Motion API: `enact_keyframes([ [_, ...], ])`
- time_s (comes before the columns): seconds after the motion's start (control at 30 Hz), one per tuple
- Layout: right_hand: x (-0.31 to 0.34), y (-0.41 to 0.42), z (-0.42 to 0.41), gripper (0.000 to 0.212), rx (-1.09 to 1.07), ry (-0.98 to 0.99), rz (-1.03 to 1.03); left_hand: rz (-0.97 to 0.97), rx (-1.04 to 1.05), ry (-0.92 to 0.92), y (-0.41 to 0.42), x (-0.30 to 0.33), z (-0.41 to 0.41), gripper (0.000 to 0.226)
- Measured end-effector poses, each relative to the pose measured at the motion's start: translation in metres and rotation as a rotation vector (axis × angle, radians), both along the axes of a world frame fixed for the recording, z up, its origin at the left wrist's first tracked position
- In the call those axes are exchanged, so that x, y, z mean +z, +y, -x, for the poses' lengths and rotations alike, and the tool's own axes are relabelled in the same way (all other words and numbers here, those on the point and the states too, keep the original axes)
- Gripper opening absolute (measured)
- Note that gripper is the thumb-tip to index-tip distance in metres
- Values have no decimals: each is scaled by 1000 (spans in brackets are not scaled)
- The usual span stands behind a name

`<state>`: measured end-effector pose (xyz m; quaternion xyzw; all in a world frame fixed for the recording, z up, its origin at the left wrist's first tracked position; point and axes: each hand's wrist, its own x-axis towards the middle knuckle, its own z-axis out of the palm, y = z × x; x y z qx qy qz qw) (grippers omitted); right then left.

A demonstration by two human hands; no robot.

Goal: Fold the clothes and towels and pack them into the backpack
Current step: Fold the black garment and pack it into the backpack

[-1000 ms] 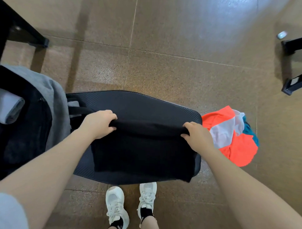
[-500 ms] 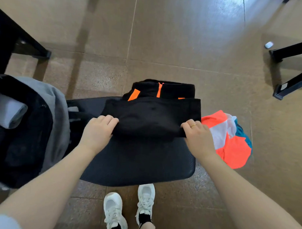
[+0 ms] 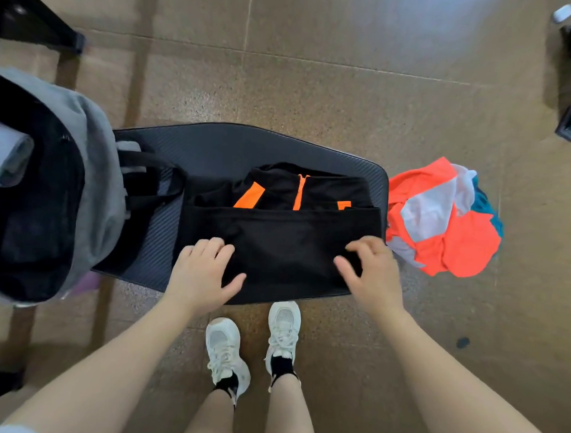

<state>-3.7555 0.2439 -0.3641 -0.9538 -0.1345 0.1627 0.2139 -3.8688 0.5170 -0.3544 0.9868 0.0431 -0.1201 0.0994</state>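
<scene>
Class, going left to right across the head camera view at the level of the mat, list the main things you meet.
grey backpack → black mat → left hand → black garment → right hand → orange and white clothes

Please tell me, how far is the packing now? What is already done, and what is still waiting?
Done: a rolled grey item already sits in the open backpack. In hand: the black garment with orange trim lies folded over on the dark mat, with the left hand and right hand pressing its near edge. Left: the crumpled orange, white and teal clothes on the floor are not folded.
</scene>
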Motion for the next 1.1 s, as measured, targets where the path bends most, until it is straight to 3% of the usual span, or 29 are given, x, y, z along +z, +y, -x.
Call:
enact_keyframes([
  [0.07,-5,1,-14,44,-256,63,-51,25,7,-96,-11,-1,-18,52],
  [0.13,-13,2,-26,46,-436,229,-113,89,19,-78,-28,-4,-39,57],
  [0.23,-24,3,-30,41,-501,314,-147,174,20,51,-56,-12,-61,70],
  [0.3,-25,7,-31,39,-541,300,-118,118,-23,133,-69,-23,-67,77],
  [0.47,-29,17,-36,45,-536,249,154,-5,-10,226,-83,-52,-61,84],
  [0.57,-26,24,-39,41,-727,388,-92,-34,-4,229,-86,-52,-63,87],
  [0.63,-13,25,-40,22,-773,476,-322,-23,-13,297,-84,-45,-66,90],
  [0.73,22,26,-36,12,-504,403,-342,60,-52,439,-75,-29,-81,92],
  [0.83,56,48,-20,26,-353,299,-314,410,78,439,-56,-4,-90,62],
  [1.0,96,118,22,54,-234,331,-257,1294,732,253,-32,54,-53,36],
  [1.1,97,160,45,61,-136,403,-227,1495,952,153,-24,73,-26,34],
])
